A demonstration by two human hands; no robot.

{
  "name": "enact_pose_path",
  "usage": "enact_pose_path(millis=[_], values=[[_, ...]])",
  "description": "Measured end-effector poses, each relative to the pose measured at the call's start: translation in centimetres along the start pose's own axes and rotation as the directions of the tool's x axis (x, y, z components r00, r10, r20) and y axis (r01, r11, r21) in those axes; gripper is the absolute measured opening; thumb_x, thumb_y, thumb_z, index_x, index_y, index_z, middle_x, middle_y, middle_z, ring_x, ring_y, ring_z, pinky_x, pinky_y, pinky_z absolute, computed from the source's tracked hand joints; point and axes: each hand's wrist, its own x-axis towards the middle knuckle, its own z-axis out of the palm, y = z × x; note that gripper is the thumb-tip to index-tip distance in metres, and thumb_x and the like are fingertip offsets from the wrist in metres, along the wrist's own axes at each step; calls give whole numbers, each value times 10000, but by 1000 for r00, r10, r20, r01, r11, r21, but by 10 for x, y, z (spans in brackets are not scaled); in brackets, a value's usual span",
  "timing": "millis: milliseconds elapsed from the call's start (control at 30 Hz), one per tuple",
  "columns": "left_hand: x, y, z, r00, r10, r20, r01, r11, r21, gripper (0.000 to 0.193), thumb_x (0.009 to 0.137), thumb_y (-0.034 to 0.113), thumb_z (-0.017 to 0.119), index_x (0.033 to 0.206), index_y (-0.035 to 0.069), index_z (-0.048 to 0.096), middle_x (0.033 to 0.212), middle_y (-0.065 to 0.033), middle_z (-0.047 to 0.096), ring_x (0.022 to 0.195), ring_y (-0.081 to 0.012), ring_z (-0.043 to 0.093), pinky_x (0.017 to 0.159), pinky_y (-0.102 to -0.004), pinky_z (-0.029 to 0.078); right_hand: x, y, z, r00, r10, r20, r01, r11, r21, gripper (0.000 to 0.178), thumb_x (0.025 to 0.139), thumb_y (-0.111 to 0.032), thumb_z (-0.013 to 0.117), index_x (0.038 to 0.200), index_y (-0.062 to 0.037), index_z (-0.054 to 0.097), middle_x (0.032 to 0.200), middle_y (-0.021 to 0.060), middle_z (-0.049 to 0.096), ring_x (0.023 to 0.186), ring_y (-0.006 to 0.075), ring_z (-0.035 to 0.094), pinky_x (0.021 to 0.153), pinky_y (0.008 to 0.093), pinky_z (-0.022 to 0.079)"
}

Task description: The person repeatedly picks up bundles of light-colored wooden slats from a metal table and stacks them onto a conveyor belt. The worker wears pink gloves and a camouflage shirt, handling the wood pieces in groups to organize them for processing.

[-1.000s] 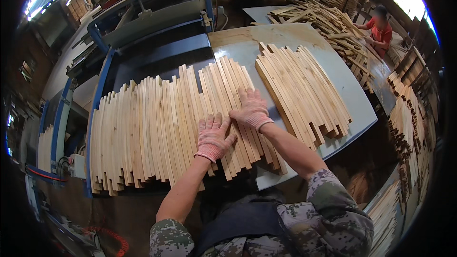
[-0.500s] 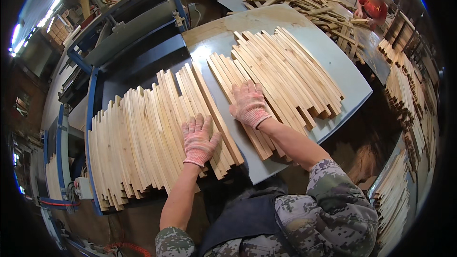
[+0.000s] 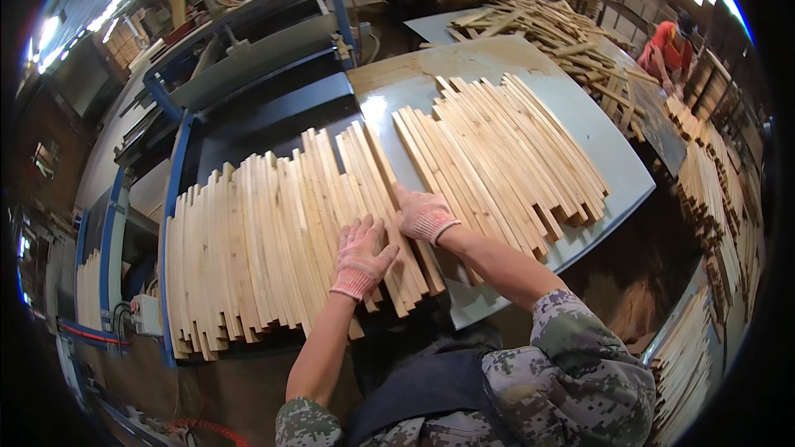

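Light wooden strips lie side by side in two groups. The left group rests on the dark bed of a blue-framed machine, and the right group lies on a grey-blue sheet-topped table. Both my hands wear pinkish knitted gloves. My left hand is open, palm down on strips near the right side of the left group. My right hand is closed at the outermost strip of that group, beside the gap between the groups; its thumb and some fingertips are hidden.
The machine's blue frame borders the bed at left and back. A pile of loose strips covers another table at the back right. A person in red works beyond it. More stacked strips stand along the right.
My right hand has left the top of the right group and moved left to the left group's outer strip, its fingers folding in. My left hand stays flat on the strips. The view has shifted slightly.
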Motion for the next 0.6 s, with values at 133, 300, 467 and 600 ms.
enact_pose_path(millis=[133,300,467,600], values=[[-61,-76,-43,958,-102,-267,40,973,-229,739,955,400,756,1542,-2,557,1629,-259,501,1525,-438,440,1294,-507,316,-14,-18,-10,996,77,45,-81,990,117,674,974,-148,552,1630,-88,410,1148,275,774,1059,444,766,839,575,593],[-180,-237,-110,699,-396,-595,446,892,-71,774,941,376,781,1560,-11,522,1657,-252,466,1556,-432,396,1305,-502,298,7,67,45,868,-265,-420,265,962,-61,653,991,-148,571,1621,-36,446,830,152,638,709,339,624,676,456,570],[-267,-333,-197,433,-605,-668,848,524,76,976,914,504,750,1666,28,349,1728,-237,348,1617,-416,277,1341,-512,179,8,97,65,769,-280,-575,56,925,-376,730,936,-179,705,1622,-83,473,1307,190,663,961,361,694,772,503,573],[-299,-373,-259,198,-669,-716,975,207,76,1049,905,569,726,1698,53,272,1761,-213,286,1632,-400,247,1339,-535,147,-22,18,20,940,59,-336,-178,925,-336,824,934,-139,719,1672,-67,362,1575,203,503,1395,367,529,1176,466,448]])
